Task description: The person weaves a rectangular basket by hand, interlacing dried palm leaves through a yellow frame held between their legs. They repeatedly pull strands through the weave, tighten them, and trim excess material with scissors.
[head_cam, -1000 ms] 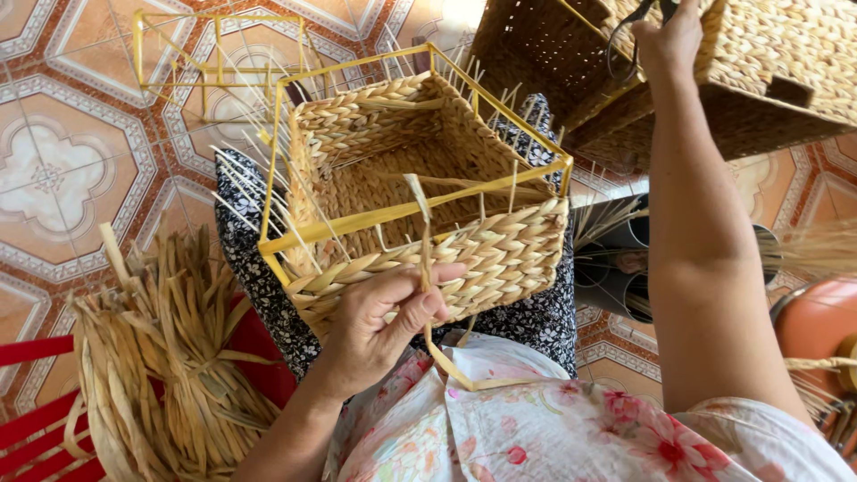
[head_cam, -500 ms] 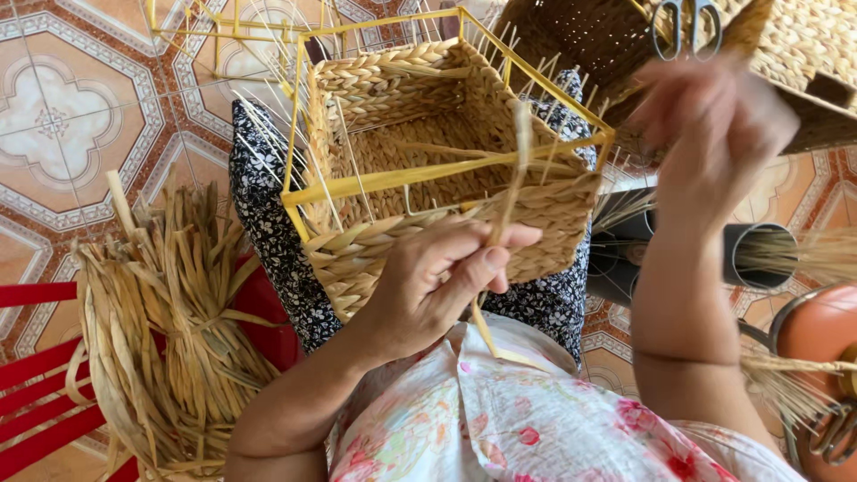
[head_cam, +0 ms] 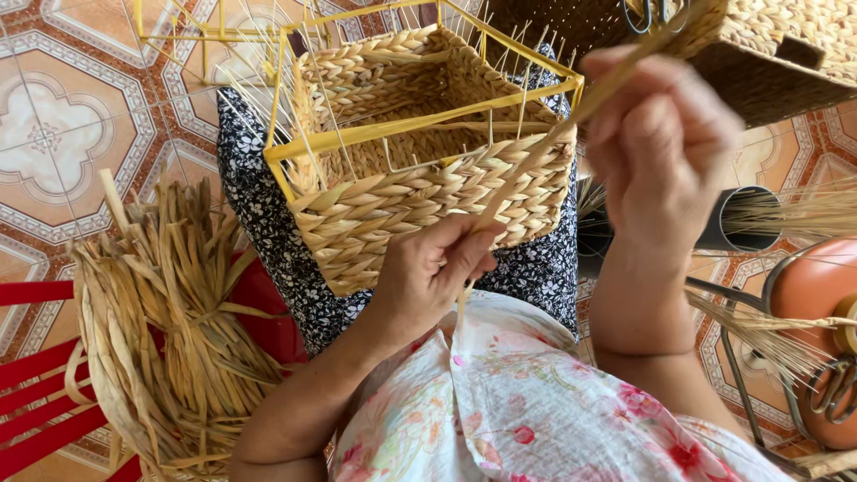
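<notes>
A tiled floor (head_cam: 54, 134) patterned in orange, white and grey spreads under bright daylight. A red slatted chair (head_cam: 36, 393) stands at lower left, a black cylindrical container (head_cam: 741, 219) at right, and a round orange vessel (head_cam: 817, 295) near the right edge.

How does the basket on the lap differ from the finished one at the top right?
The basket on the lap is unfinished: a yellow wire frame and bare spokes rise above its weave, while the finished basket shows none. The lap basket is open side up; the finished one lies tilted. Both are woven from pale dried fibre.
</notes>
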